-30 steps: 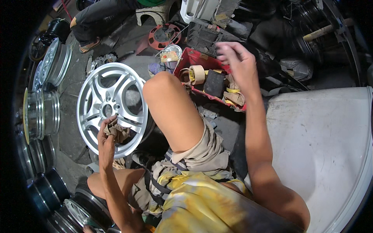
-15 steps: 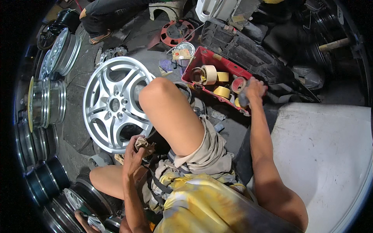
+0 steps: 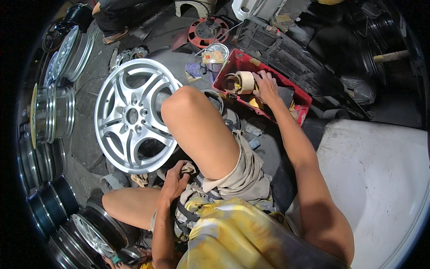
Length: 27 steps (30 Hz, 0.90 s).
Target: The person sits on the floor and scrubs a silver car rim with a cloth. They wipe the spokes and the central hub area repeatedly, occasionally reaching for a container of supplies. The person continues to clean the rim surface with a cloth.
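My right hand (image 3: 267,88) reaches into the red toolbox (image 3: 304,102), fingers apart and bent down over the tape rolls. Beside its fingertips stands a cream masking tape roll (image 3: 246,82); part of a yellow tape roll (image 3: 256,102) shows under the hand. A dark grey flat piece (image 3: 286,95) lies in the box by my wrist. My left hand (image 3: 175,181), near my raised knee, is closed on a crumpled tan piece (image 3: 188,168), cloth or paper, I cannot tell which. Just beyond it lies a silver alloy wheel rim (image 3: 132,115), face up.
More wheel rims (image 3: 53,117) are stacked along the left. Behind the toolbox lies its black lid (image 3: 286,54). A red cable reel (image 3: 207,33) and a can (image 3: 218,50) stand farther back. A white panel (image 3: 371,179) fills the right. Other people's foot (image 3: 116,36) and hands (image 3: 117,263) show at left.
My right hand has moved left from the toolbox's right end to over the tape rolls, and the dark grey piece now lies in the box. My left hand has shifted right, toward my lap.
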### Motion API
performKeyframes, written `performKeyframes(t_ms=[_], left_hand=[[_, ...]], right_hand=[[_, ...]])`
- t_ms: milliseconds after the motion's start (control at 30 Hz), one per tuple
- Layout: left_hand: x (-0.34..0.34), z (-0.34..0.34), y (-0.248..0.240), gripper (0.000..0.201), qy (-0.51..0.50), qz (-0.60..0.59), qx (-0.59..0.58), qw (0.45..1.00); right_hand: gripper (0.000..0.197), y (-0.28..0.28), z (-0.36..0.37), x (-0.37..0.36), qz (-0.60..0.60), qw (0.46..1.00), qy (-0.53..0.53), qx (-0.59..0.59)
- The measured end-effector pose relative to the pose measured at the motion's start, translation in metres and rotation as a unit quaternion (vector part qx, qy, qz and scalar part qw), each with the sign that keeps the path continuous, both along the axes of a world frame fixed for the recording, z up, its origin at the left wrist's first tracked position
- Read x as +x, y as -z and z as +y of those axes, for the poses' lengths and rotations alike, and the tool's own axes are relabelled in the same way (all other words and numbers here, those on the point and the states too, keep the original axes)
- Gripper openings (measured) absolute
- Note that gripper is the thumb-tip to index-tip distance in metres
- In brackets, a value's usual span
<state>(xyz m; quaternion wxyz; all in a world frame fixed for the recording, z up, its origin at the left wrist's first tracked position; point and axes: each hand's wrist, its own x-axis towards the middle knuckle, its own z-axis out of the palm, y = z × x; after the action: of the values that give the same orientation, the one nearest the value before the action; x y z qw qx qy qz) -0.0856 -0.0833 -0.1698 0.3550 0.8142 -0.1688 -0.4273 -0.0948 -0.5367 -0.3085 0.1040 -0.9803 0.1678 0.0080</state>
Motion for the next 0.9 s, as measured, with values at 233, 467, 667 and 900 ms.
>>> performKeyframes(t_ms=[233,467,667,900], left_hand=[[-0.006,0.01,0.006,0.033,-0.034,-0.004,0.0,0.999],[-0.004,0.006,0.012,0.034,-0.023,0.03,0.002,0.999],[0.0,0.002,0.01,0.032,-0.025,0.019,0.008,0.999],[-0.001,0.008,0.013,0.032,-0.044,0.027,-0.011,0.999]], right_hand=[[0.051,-0.007,-0.039,-0.006,0.343,0.935,0.083,0.012],[0.038,-0.036,0.001,0.001,-0.13,0.991,-0.004,0.039],[0.039,0.008,0.04,0.091,0.046,0.995,-0.043,-0.083],[0.031,0.028,-0.017,0.066,0.306,0.951,0.047,-0.022]])
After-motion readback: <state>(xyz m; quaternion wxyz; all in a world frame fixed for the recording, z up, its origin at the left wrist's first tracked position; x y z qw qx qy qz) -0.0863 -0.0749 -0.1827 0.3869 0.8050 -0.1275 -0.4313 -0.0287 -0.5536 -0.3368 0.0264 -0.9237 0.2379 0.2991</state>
